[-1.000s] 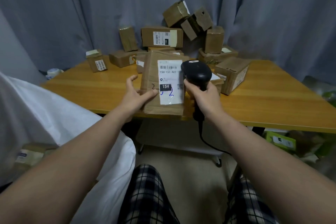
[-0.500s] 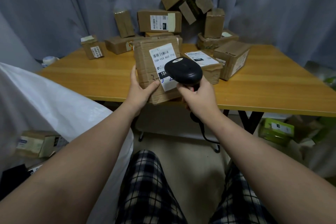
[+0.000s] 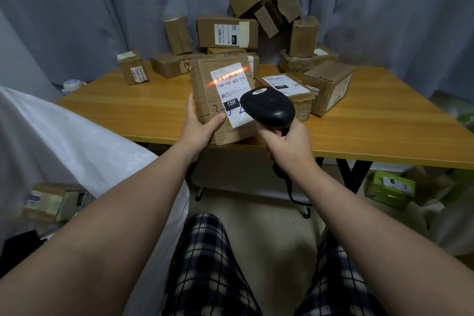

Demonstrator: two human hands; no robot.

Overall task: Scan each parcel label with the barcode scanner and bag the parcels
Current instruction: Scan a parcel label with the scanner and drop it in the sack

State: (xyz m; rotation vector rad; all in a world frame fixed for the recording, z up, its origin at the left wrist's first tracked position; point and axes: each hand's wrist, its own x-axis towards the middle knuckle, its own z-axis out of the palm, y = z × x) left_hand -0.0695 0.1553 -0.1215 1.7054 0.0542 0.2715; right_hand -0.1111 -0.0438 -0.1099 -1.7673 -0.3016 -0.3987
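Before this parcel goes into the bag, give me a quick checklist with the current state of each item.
1. Scan line on the barcode: ok, the red beam crosses the bars at the top of the label.
2. Scan registered: cannot tell, no confirmation shows.
3. Grip on the parcel: ok, the left hand holds its lower left corner, thumb on the front face.
4. Scanner secure: ok, the right hand is wrapped around its handle.
5. Bag ready: cannot tell, the white bag lies at left, its opening unclear.
6. Parcels left: not ok, many boxes remain on the table.
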